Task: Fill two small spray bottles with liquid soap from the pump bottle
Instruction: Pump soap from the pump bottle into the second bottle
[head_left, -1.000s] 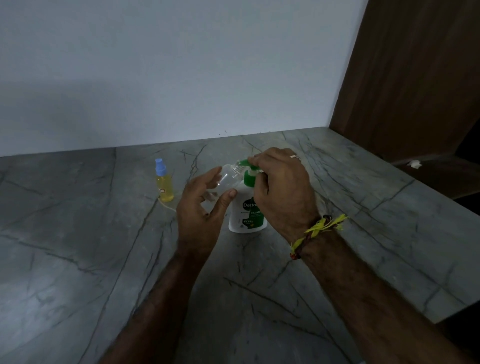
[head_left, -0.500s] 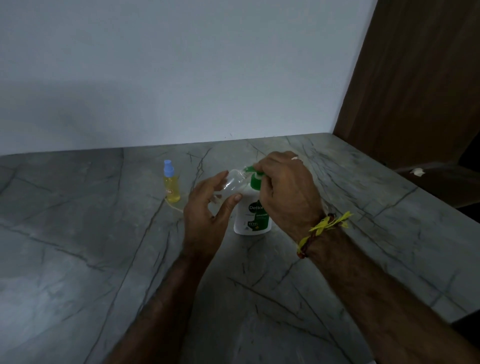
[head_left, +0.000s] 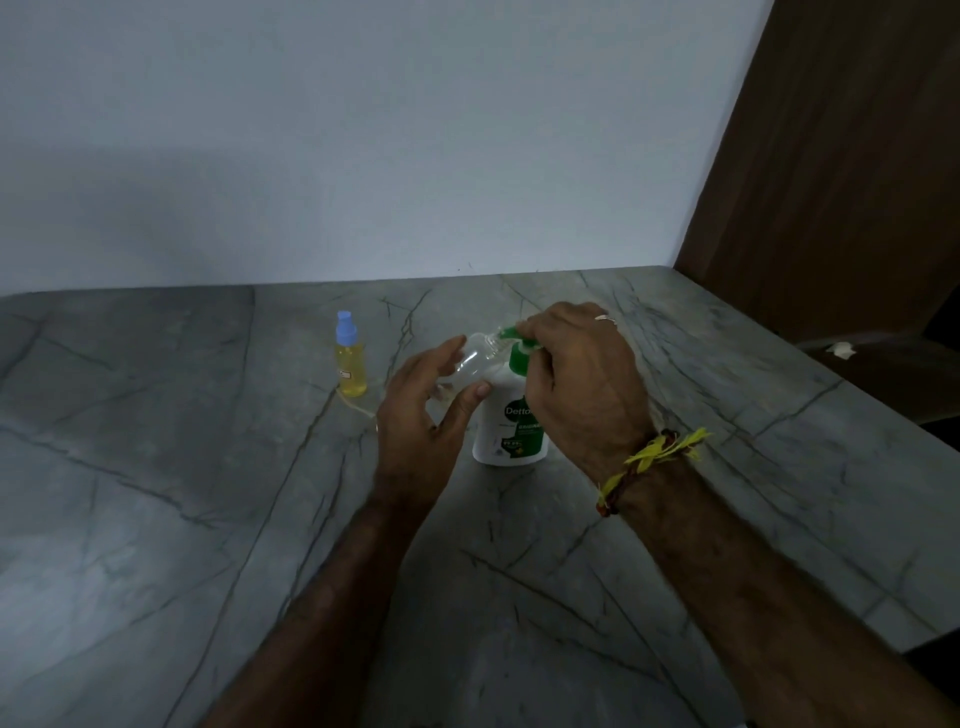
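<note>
Nearest the camera, two bare forearms reach in over the grey stone counter (head_left: 156, 519), the right one wearing a yellow thread band (head_left: 654, 457) at the wrist. Both meet at the white pump bottle (head_left: 506, 426), which stands upright on the counter and serves as the reference here.

Just left of the pump bottle, the left hand (head_left: 421, 421) grasps the clear spray bottle (head_left: 475, 358) between thumb and fingers, tilting it so its open neck points up toward the green spout (head_left: 509, 331); that tilt seems meant to catch the soap as it comes out. Above the pump bottle, the right hand (head_left: 582, 384) is curled over the green pump head, fingers closed on it, presumably to press it down. This bottle looks nearly empty.

Farther back and left of the pump bottle, well apart from it, stands the second spray bottle (head_left: 350, 364), capped in blue and holding yellow liquid, so one fill appears done.

Compared with half a second earlier, the hands and bottles keep the same arrangement; only the camera view has shifted slightly.
</note>
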